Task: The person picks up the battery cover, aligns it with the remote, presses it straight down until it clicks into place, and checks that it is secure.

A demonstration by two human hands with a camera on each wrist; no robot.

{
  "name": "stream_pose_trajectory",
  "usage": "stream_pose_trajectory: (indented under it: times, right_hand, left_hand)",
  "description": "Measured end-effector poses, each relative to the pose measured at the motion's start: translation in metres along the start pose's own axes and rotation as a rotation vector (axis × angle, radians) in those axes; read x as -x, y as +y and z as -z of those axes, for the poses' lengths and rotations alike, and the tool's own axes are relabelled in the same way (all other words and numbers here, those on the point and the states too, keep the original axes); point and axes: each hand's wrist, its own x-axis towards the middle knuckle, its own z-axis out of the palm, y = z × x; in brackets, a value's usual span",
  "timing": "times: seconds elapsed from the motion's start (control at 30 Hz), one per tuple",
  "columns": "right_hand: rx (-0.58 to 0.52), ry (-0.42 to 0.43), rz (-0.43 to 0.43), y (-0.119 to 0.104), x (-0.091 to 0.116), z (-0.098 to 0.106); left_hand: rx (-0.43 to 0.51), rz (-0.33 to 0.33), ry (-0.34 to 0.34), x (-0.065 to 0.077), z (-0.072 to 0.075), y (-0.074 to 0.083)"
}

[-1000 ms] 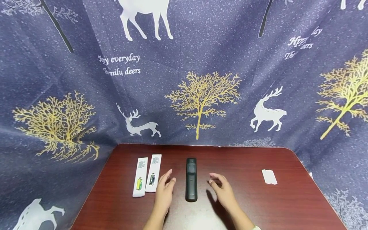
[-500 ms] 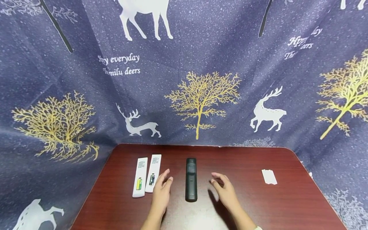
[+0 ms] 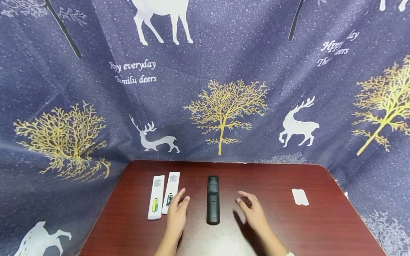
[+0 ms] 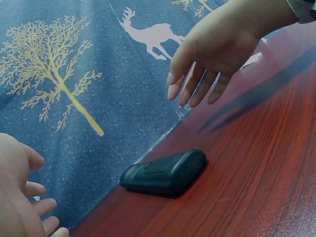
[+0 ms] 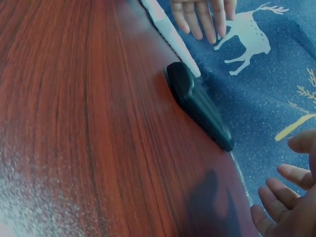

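A black remote control (image 3: 213, 201) lies back side up on the table, between my two hands. My left hand (image 3: 176, 215) hovers left of it with loosely bent fingers and holds nothing; in the head view it overlaps the lower edge of a white remote (image 3: 171, 188). That remote and another white remote (image 3: 156, 197) lie side by side, their battery bays uncovered with batteries showing. To the right of the black remote my right hand (image 3: 253, 213) hovers, fingers relaxed, its shadow on the table. Both hands and the black remote (image 4: 165, 173) also show in the left wrist view.
At the right of the reddish-brown table (image 3: 269, 177) lies a small white battery cover (image 3: 300, 197). A dark blue cloth (image 3: 198, 64) printed with deer and trees hangs behind the table's back edge and along its sides.
My left hand has drifted left, away from the black remote and toward the white ones. My right hand has shifted slightly to the right. The remotes and the cover have stayed in place.
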Motion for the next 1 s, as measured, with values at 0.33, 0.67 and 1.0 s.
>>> stream_pose_trajectory:
  times: [0.33,0.67,1.0]
  right_hand:
    - [0.029,-0.009,0.025,0.0,0.0,0.005]
    - [0.027,0.01,0.026,0.004,-0.002,0.009]
    - [0.048,0.027,0.041,0.005,-0.002,0.013]
  left_hand:
    - [-0.023,0.0,0.012,-0.003,0.007,-0.002]
    - [-0.053,0.014,0.023,-0.004,0.013,0.002]
    - [-0.057,0.042,0.023,-0.005,0.021,0.002]
